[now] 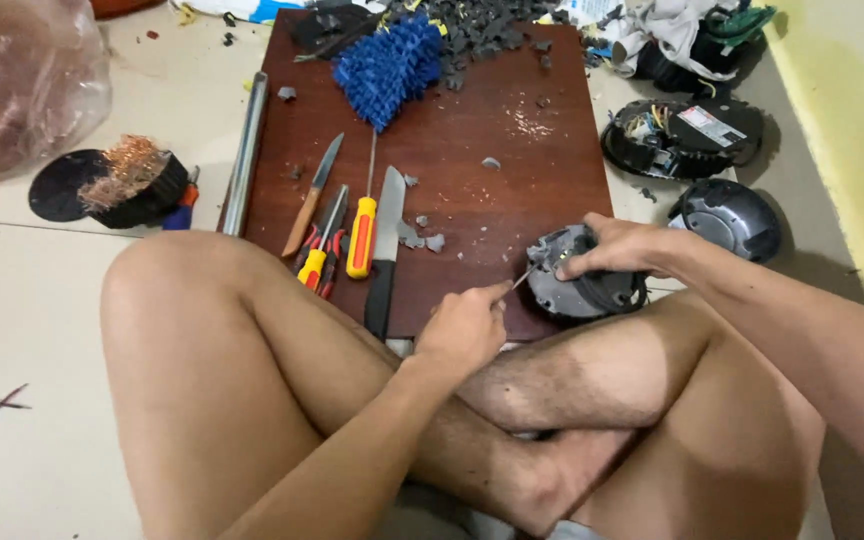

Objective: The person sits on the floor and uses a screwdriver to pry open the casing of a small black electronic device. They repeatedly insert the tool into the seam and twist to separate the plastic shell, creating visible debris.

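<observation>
Plainly, much dismantling has been done: grey fragments (422, 238) are scattered over the wooden board (512, 160), yet the round grey motor housing (582, 285) at its near right edge is not yet emptied. It is gripped by the right hand (617, 245), while a thin tool (524, 277) is pinched in the closed left hand (464, 330).

Pale tiled floor (42, 330) with dark grout lines, yellow wall (852, 120) along the far right edge, dark reddish wooden board (512, 160) laid flat on the floor as a work surface, lit evenly with soft shadows.
</observation>
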